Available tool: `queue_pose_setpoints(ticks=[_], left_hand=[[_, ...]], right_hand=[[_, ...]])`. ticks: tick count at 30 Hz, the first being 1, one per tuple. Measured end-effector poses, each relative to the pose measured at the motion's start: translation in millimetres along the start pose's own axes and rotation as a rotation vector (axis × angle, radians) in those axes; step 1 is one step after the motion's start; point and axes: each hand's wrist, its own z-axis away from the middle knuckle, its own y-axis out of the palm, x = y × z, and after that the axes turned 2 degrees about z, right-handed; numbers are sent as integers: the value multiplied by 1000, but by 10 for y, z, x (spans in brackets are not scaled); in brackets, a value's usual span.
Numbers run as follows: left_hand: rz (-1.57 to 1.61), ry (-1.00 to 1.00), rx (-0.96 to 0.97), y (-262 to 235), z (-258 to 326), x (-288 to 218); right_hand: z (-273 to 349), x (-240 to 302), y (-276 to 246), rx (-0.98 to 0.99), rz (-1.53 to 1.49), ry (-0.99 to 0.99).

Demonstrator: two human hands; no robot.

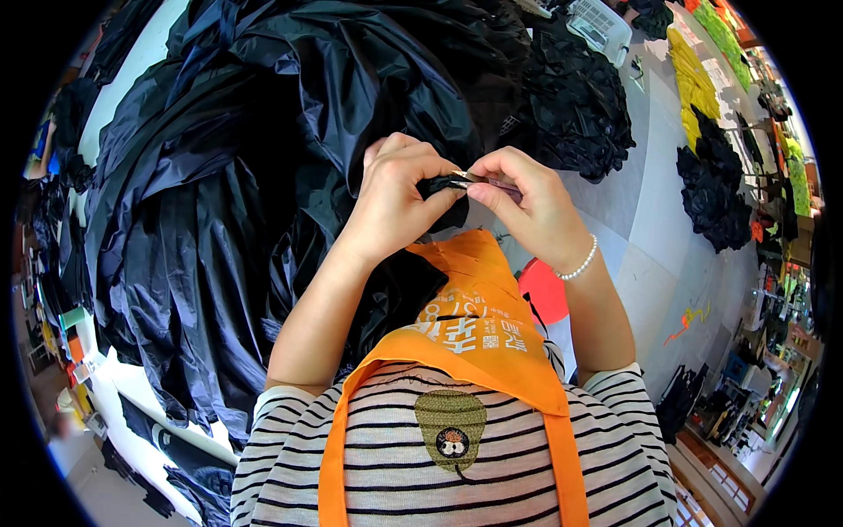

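Observation:
My left hand (395, 189) is closed, pinching a bit of black fabric (433, 186) between thumb and fingers. Close beside it, my right hand (518, 193) grips a small, slim metal-tipped tool (500, 185); its tip meets the pinched fabric. Whether it is thread snips or tweezers I cannot make out, as the fingers cover much of it. A large heap of shiny black cloth (202, 176) fills the area in front and to the left, and folds of it hang beneath my left forearm. An orange apron (474, 290) lies over my lap, below both hands.
Beyond my right hand, a crumpled black fabric pile (580, 114) lies on the grey tiled floor (645, 237). Farther right are a yellow cloth (692, 79) and another black bundle (716, 189). A white plastic basket (601, 28) stands at the back. Something round and red (544, 292) shows beside the apron.

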Motion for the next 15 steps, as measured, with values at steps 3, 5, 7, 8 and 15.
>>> queue_pose_setpoints(ticks=[3,5,7,8,15], left_hand=[[-11,4,-4,-3,1,-15],[-7,14,-17,1,2,-11],[14,0,-26,-4,-2,-8],[33,-19,-29,-11,-5,-7],[-131,74,-43,-8,-8,-15]], right_hand=[[-13,16,-15,20,67,6],[-13,2,-23,10,85,16],[1,-46,-18,-29,58,26],[1,-41,-16,-86,-33,47],[-37,-15,69,-114,-17,-25]])
